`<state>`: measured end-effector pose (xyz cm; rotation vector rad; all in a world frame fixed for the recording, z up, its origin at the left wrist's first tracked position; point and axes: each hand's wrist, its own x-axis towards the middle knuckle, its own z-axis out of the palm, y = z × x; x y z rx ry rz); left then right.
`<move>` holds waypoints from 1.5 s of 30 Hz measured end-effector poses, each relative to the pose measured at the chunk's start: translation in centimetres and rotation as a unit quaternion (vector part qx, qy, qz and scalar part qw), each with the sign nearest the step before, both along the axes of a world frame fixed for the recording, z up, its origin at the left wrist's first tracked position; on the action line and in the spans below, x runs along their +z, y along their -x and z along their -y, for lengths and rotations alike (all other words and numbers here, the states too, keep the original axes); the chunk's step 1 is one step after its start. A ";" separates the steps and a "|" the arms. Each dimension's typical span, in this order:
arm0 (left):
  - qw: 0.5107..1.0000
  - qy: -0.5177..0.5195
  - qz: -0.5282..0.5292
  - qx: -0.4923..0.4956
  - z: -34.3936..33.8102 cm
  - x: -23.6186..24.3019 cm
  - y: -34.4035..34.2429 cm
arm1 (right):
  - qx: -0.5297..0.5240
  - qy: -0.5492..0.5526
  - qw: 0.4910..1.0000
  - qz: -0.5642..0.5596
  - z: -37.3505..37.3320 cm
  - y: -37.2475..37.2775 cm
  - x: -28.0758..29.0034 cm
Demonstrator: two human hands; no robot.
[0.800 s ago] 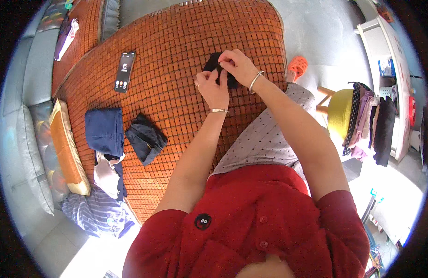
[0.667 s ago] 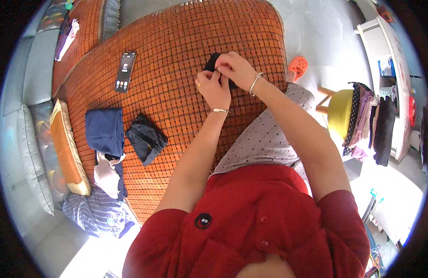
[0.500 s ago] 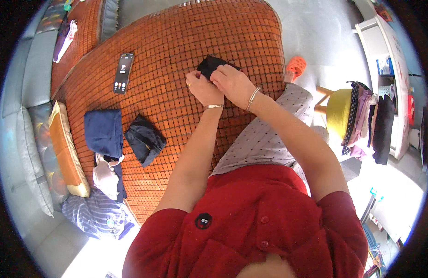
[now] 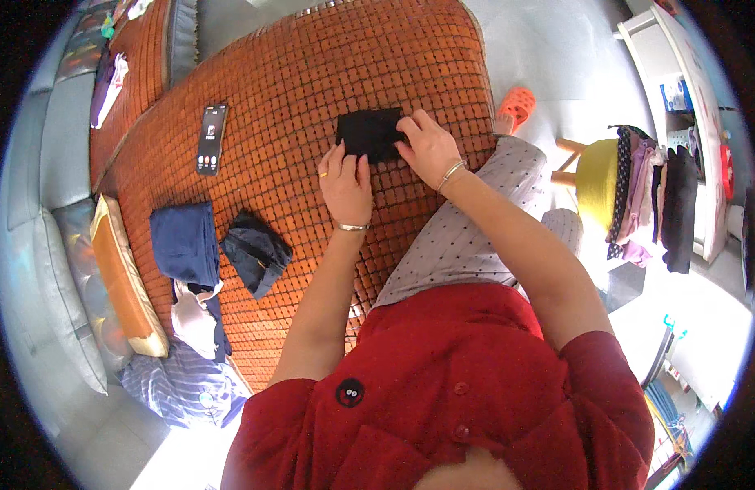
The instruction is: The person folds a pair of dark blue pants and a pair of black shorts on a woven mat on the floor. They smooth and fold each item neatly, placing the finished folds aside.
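A small piece of black cloth (image 4: pixel 367 133) lies flat as a rough rectangle on the brown tile-patterned mat, its exact kind unclear. At its lower left corner rests my left hand (image 4: pixel 345 189), fingers stretched out and their tips touching the edge. My right hand (image 4: pixel 431 149) pinches the cloth's right edge between thumb and fingers. To the left sit a folded dark navy garment (image 4: pixel 184 243) and a crumpled black garment (image 4: pixel 257 255). Below the navy one is a pale pink and dark garment (image 4: pixel 196 317).
A phone (image 4: pixel 211 139) lies on the mat (image 4: pixel 296 90), left of the cloth. An orange cushion (image 4: pixel 128 273) and a striped blue cloth (image 4: pixel 177 384) are along the left side. A yellow stool (image 4: pixel 596 186) draped with several garments (image 4: pixel 639 188) stands at right, beside a white shelf (image 4: pixel 679 98).
The black cloth, bunched under both hands before, now lies spread into a flat rectangle. My hands have moved apart, the left one down and leftward, the right one to the cloth's right edge.
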<state>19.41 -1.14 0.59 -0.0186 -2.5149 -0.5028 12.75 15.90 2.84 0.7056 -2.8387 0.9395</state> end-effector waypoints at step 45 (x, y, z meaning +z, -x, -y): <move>0.973 0.119 0.192 -0.041 -2.5 0.0 4.8 | 0.086 -0.182 0.973 0.117 -1.6 -1.7 1.2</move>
